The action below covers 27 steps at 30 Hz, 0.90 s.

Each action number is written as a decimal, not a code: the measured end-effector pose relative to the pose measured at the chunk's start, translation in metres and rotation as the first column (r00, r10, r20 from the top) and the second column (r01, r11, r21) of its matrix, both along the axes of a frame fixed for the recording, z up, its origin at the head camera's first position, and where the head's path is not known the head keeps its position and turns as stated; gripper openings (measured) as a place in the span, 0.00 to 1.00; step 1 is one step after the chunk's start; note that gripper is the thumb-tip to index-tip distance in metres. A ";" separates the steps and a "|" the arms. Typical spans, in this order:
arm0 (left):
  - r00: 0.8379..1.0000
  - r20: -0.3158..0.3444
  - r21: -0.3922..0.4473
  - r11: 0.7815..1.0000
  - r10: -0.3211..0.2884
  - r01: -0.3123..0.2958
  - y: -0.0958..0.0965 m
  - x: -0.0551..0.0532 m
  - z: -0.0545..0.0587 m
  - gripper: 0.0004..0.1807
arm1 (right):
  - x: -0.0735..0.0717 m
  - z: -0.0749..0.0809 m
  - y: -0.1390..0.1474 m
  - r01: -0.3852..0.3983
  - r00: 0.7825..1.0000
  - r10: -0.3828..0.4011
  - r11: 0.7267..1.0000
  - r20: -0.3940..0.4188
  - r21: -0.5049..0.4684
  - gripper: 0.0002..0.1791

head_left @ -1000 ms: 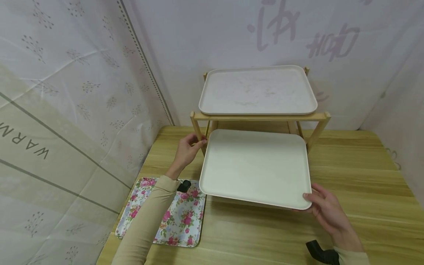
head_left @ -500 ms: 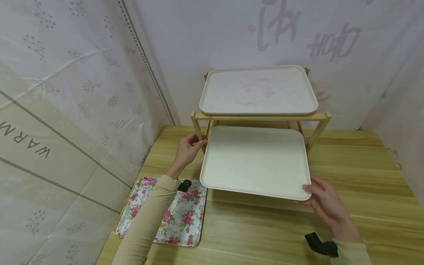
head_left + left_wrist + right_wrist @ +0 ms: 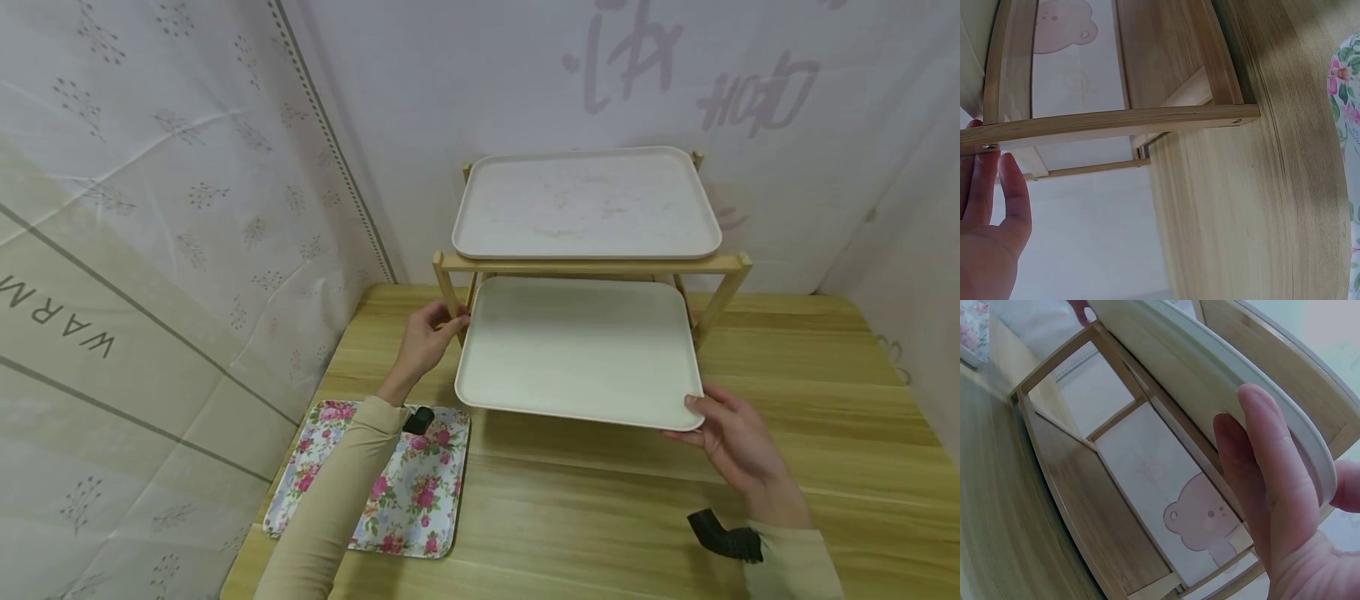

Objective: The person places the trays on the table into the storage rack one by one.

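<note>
A plain cream tray (image 3: 577, 350) is partly inside the middle level of a wooden rack (image 3: 585, 266), its front end sticking out. My right hand (image 3: 738, 446) grips the tray's front right corner, thumb on top and fingers underneath, as the right wrist view shows with the fingers (image 3: 1272, 469) against its underside. At the rack's front left post, my left hand (image 3: 423, 346) holds the wood beside the tray's left edge. In the left wrist view, the left hand's fingers (image 3: 982, 187) reach behind the post. Another white tray (image 3: 585, 204) lies on the rack's top.
A flower-patterned tray (image 3: 420, 492) lies on the wooden table (image 3: 570, 517) at the left, partly under the left forearm. Printed cloth (image 3: 525, 83) hangs behind the rack, and more cloth hangs on the left and right. The rack's lower shelf (image 3: 1097, 506) is close to the tabletop.
My right hand has pushed the cream tray away from me, farther into the rack under the top level. The left hand has stayed at the post.
</note>
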<state>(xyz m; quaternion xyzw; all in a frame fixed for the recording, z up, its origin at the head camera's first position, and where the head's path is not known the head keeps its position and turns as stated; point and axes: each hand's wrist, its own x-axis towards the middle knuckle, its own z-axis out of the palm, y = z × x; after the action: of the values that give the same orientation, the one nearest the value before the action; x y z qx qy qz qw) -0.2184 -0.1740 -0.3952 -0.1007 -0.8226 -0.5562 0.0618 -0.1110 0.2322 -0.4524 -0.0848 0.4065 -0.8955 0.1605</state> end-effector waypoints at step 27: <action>0.999 0.028 0.012 1.000 0.018 -0.018 -0.009 -0.017 -0.029 0.13 | -0.020 0.002 0.000 0.048 0.995 -0.037 0.991 0.089 -0.125 0.20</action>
<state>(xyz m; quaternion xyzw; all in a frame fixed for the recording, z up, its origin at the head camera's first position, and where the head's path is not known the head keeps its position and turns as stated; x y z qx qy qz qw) -0.2351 -0.1826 -0.4242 -0.0850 -0.8207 -0.5622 0.0558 -0.1311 0.2319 -0.4508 -0.0473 0.3429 -0.9256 0.1530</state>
